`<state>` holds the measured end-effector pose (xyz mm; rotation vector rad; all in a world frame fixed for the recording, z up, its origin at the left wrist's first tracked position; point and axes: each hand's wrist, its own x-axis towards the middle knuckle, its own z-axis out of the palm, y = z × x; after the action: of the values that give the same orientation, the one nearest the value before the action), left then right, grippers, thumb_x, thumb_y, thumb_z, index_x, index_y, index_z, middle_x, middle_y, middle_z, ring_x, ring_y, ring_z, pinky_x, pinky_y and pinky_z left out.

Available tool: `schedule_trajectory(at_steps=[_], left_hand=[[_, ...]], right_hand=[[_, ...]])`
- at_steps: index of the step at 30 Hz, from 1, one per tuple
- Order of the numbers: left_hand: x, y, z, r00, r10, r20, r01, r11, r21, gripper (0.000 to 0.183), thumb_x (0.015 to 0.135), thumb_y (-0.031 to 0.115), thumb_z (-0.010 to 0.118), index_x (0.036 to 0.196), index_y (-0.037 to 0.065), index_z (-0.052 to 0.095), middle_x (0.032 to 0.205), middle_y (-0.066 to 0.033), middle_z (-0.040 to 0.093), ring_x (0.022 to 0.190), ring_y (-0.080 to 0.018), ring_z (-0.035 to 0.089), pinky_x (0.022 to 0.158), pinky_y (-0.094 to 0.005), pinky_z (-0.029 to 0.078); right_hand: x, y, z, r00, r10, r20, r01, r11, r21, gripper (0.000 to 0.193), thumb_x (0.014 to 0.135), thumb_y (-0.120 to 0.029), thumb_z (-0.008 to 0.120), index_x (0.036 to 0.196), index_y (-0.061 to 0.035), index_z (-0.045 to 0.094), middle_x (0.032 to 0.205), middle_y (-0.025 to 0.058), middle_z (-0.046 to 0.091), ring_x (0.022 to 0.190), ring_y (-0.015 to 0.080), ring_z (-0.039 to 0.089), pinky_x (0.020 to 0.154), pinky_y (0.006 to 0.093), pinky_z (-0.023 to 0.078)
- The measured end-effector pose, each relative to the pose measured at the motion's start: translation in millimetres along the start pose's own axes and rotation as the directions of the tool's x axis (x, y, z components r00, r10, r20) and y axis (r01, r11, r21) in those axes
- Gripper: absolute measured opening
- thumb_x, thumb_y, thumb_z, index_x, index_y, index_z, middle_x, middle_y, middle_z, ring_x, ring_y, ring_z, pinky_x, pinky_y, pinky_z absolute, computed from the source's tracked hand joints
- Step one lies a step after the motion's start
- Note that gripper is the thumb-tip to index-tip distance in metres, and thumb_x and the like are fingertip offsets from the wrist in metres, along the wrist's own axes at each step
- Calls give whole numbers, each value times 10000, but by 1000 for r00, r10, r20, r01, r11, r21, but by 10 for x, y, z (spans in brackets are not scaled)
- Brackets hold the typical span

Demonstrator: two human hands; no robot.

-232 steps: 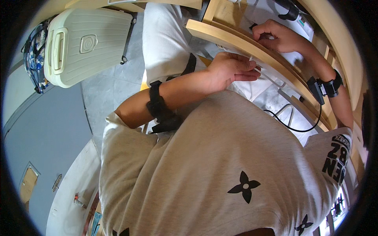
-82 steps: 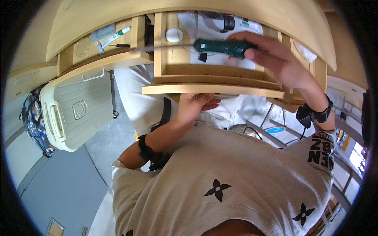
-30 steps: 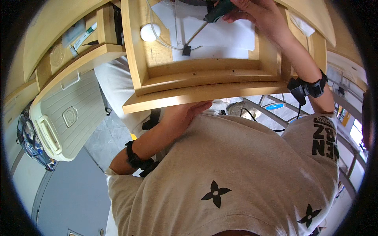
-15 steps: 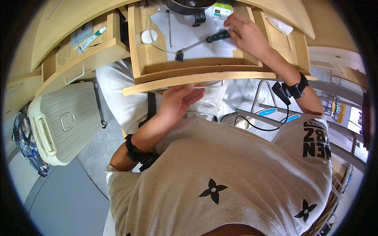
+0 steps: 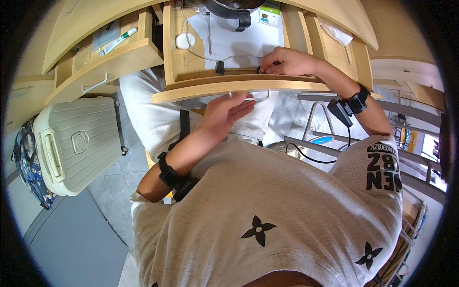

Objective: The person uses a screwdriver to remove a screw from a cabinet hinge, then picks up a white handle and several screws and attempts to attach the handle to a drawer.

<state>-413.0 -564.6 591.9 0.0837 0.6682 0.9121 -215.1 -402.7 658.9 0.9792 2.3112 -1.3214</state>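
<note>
Lowered since before, the right hand (image 5: pixel 287 62) pinches a dark slim tool (image 5: pixel 239 70) inside the pale wooden drawer (image 5: pixel 229 88); the left hand (image 5: pixel 224 112), fingers loose, touches its metal handle (image 5: pixel 253 95).

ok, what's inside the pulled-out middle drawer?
In the middle drawer: white paper, a round white puck with its thin cable, and the right hand pinching a dark tool. The drawer front hides anything along the near edge.

Right hand (image 5: pixel 287 62) lowered the dark tool (image 5: pixel 239 71) into the open drawer (image 5: pixel 239 86)
</note>
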Motion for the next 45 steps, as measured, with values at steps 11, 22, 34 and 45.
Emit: schedule_trajectory(at_steps=[11,22,34,45], left_hand=[[112,-48,116,995,-1,96,-3,999,45,249,901,95,554,1106,-42,524,1063,-124,585,1006,-211,590,950,-307,481],[95,-125,172,997,56,56,-56,998,-7,264,915,125,549,1133,-18,513,1088,-83,576,1016,-205,592,950,-316,486],[352,-224,114,957,3,290,44,987,-157,244,951,92,443,1117,-83,478,1128,-163,530,1163,-271,496,1079,-358,359],[396,-309,96,957,131,258,-151,987,59,274,961,35,398,1164,-145,434,1161,-186,501,1197,-248,465,1094,-313,342]], right_hand=[[144,76,-29,991,130,29,-131,991,31,146,780,-92,660,856,32,663,702,58,617,657,121,540,598,267,443],[157,140,-48,996,77,34,-78,997,21,127,779,-84,648,845,23,666,686,46,612,651,121,537,594,268,444],[146,172,-26,999,48,20,-49,997,52,115,787,-67,639,856,25,653,707,46,605,679,119,529,626,262,444],[168,215,-33,999,-13,49,11,998,55,79,790,-35,623,848,18,614,726,42,589,704,125,524,650,269,440]])
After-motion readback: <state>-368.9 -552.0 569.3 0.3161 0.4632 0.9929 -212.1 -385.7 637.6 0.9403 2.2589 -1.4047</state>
